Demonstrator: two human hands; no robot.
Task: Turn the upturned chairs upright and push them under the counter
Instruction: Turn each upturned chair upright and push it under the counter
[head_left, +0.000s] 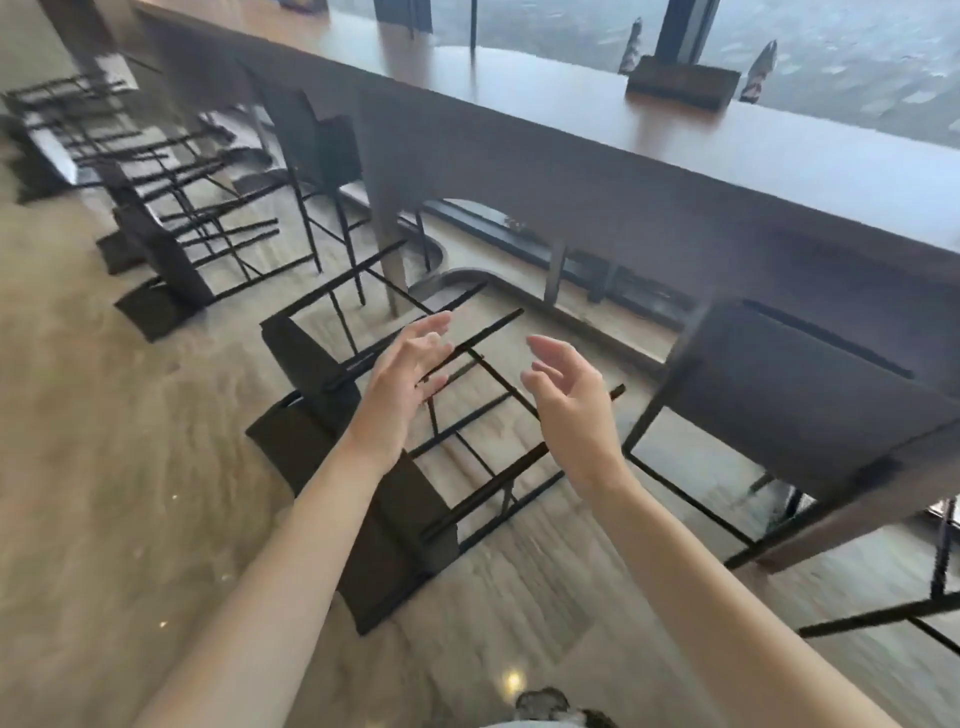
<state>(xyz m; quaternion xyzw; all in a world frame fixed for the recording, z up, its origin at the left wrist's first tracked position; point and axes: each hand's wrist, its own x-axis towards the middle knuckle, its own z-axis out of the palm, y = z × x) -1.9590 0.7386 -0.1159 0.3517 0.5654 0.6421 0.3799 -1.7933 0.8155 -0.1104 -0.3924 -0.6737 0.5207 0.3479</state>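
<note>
While both bare arms reach forward over the floor, the left hand (410, 364) and the right hand (563, 395) hang in the air with fingers loosely spread, palms turned toward each other, holding nothing. Just below them lies the nearest tipped chair (363, 467), on its side, with thin black metal legs and crossbars forming a square lattice that points toward the counter, and its dark padded seat and back resting on the floor. More tipped chairs (156, 249) lie in a row farther to the left, the same spindly black frames and dark flat cushions, blurred by motion. One upright chair (317, 150) stands tucked against the counter (623, 171), a long slab with a smooth brown top and a rounded front edge. Another upright chair (810, 395), dark and boxy with a slim frame, sits by the counter at the right. A low rectangular wooden box (683, 80) rests on the countertop. The floor (104, 441) is glossy, pale and streaked like stone.
</note>
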